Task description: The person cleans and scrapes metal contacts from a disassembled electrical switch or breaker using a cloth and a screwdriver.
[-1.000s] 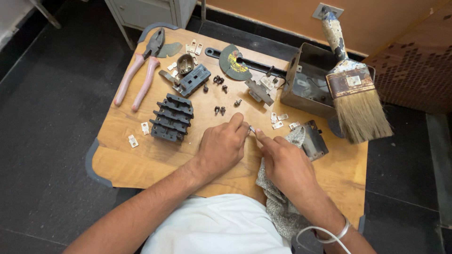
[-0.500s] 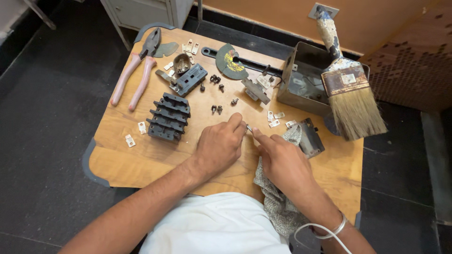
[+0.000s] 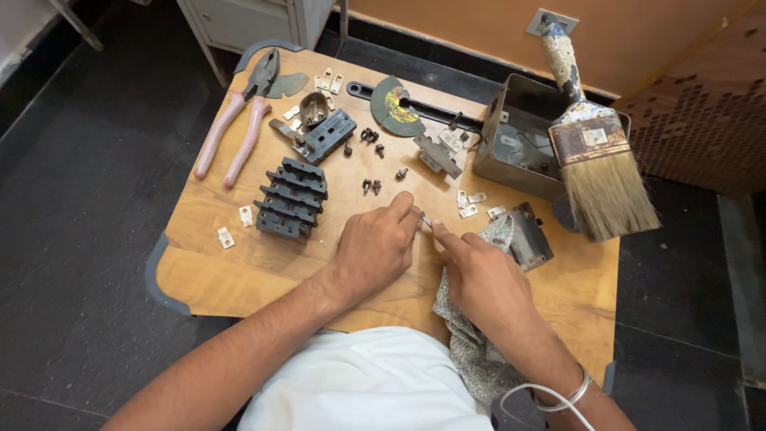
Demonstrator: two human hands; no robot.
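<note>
Wooden tabletop [image 3: 239,271] fills my view, and both my hands meet at its middle. My left hand [image 3: 375,247] and right hand [image 3: 479,275] pinch one small silvery metal piece [image 3: 427,223] between their fingertips, just above the board. A grey speckled cloth [image 3: 471,343] lies under my right hand. Left of my hands sits a black ribbed terminal block [image 3: 291,199]; far left lie pink-handled pliers [image 3: 235,128]. A wide paintbrush [image 3: 598,160] rests on the grey metal box [image 3: 519,136] at far right.

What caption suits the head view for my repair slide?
Both hands, left hand and right hand, pinch a small metal part over a wooden table beside a black terminal block.
</note>
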